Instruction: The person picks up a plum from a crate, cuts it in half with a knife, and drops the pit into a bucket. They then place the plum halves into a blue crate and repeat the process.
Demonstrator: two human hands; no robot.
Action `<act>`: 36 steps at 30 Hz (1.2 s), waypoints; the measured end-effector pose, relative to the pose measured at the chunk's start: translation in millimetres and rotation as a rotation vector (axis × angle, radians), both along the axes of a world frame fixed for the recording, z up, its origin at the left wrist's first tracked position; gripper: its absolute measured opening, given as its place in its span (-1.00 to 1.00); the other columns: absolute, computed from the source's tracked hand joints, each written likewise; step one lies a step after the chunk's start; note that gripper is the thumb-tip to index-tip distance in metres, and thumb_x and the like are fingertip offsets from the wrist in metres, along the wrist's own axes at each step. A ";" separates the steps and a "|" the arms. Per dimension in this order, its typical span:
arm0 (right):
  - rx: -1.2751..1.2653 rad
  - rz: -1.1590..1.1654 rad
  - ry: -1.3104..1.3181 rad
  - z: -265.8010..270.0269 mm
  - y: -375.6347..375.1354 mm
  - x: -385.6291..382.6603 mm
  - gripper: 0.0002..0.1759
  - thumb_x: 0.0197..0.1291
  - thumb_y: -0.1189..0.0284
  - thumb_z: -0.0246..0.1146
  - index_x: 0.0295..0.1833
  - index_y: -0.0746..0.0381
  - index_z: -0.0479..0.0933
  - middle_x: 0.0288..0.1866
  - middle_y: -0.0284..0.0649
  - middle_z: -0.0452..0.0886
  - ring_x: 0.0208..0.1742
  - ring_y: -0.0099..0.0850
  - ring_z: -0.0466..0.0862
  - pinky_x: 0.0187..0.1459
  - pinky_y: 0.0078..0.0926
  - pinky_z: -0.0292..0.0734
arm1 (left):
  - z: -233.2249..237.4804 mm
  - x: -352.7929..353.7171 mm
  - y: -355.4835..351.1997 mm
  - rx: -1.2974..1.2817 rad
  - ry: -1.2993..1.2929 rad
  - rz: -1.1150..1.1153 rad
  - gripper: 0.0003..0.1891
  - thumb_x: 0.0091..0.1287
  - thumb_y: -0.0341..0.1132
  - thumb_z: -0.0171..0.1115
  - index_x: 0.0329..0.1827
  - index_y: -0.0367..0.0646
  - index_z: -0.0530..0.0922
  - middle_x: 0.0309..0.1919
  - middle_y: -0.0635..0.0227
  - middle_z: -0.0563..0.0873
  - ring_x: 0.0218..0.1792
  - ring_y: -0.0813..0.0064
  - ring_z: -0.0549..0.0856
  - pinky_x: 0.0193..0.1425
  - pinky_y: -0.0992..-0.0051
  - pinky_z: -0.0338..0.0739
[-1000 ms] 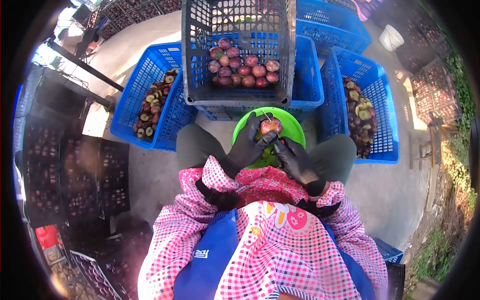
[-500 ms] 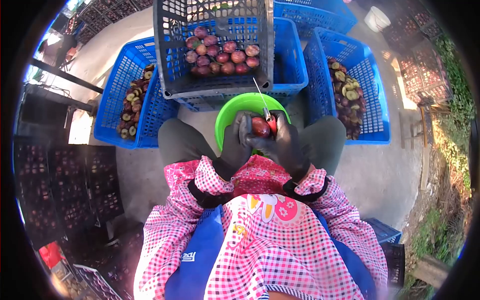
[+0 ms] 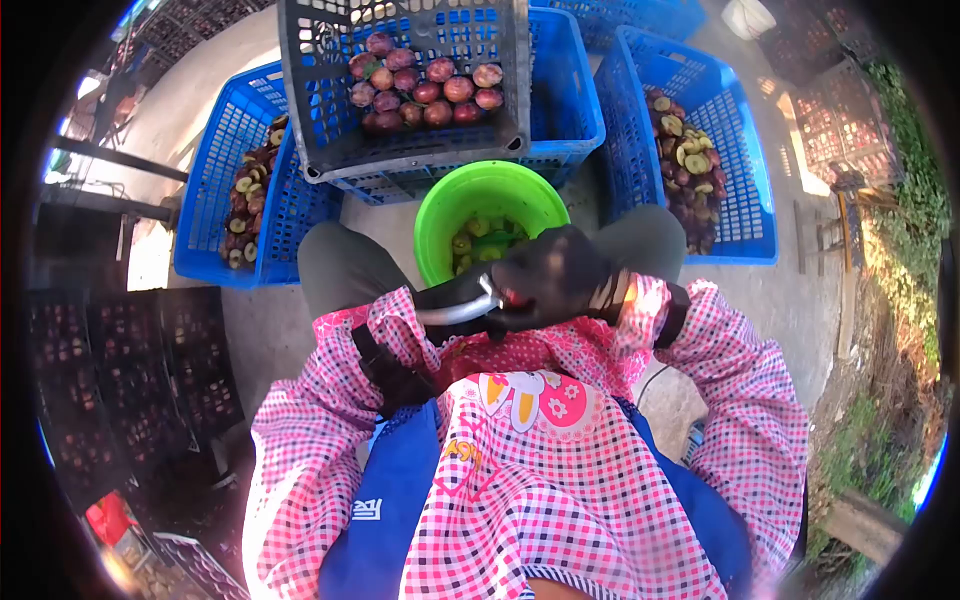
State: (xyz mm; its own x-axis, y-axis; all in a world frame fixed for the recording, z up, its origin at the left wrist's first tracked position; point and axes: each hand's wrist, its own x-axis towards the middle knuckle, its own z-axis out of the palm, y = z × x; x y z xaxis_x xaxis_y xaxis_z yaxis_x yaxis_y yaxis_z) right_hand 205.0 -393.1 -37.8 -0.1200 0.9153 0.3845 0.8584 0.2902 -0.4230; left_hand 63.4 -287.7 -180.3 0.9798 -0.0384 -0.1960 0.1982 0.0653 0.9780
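My right hand [image 3: 568, 272], in a dark glove, is shut on a knife [image 3: 452, 311]. The curved silver blade points left and lies across my left wrist in this view. A little red shows beside the metal collar, between the gloves. Tucked beneath and against it is my left hand [image 3: 440, 298], also gloved, its fingers closed and mostly covered; what it holds is hidden. Both hands are together over my lap, at the near rim of a bright green bucket [image 3: 432, 208]. Greenish-yellow fruit pieces [image 3: 483, 236] lie inside the bucket.
Ahead, a black crate [image 3: 405, 160] of whole plums [image 3: 437, 92] tilts toward me on a blue crate [image 3: 572, 120]. Blue crates with halved plums stand on the left [image 3: 205, 180] and right [image 3: 745, 180]. Stacked dark crates [image 3: 130, 360] line the left side.
Both hands have come closer to my body, uncovering the bucket's contents. The knife has swung from pointing up to pointing left. The plum seen between my hands is now out of sight.
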 end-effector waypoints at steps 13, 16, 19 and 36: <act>-0.005 -0.534 1.713 -26.1 -7.0 25.2 -0.54 0.33 0.11 0.17 0.13 0.25 0.47 -0.33 -0.36 0.56 -0.58 -0.65 0.43 -0.62 -0.71 0.28 | 93.9 12.5 80.7 -0.209 -0.007 0.332 -0.41 0.28 -0.62 0.25 0.37 -0.25 0.27 0.14 0.19 0.49 0.01 0.36 0.64 -0.07 0.36 0.72; 0.409 -0.743 1.539 5.1 -46.6 69.3 -0.54 0.36 0.18 0.21 0.22 0.24 0.42 -0.19 -0.38 0.57 -0.49 -0.72 0.43 -0.48 -0.76 0.32 | 97.4 -30.0 195.1 -0.422 -0.304 0.851 -0.60 0.53 -0.26 0.01 0.34 -0.26 0.32 -0.04 0.19 0.64 -0.04 0.35 0.67 -0.02 0.28 0.67; 0.209 -1.130 0.261 20.4 -101.9 145.3 -0.70 0.36 0.26 0.28 -0.05 0.30 0.52 -0.26 -0.21 0.64 -0.20 -0.48 0.59 -0.13 -0.47 0.52 | 165.3 -49.9 267.5 1.059 -0.041 1.031 -0.53 0.54 -0.05 -0.02 -0.02 -0.37 0.60 -0.16 0.12 0.70 -0.16 0.31 0.70 -0.06 0.33 0.60; 0.079 -1.447 0.525 -22.2 -151.6 134.6 -0.73 0.33 0.33 0.26 -0.01 0.30 0.57 -0.49 -0.26 0.53 -0.47 -0.52 0.49 -0.41 -0.47 0.40 | 11.8 298.0 297.3 1.345 0.269 -0.049 -0.48 0.38 0.02 0.18 0.28 -0.11 0.45 -0.10 0.20 0.68 -0.18 0.32 0.66 -0.05 0.31 0.57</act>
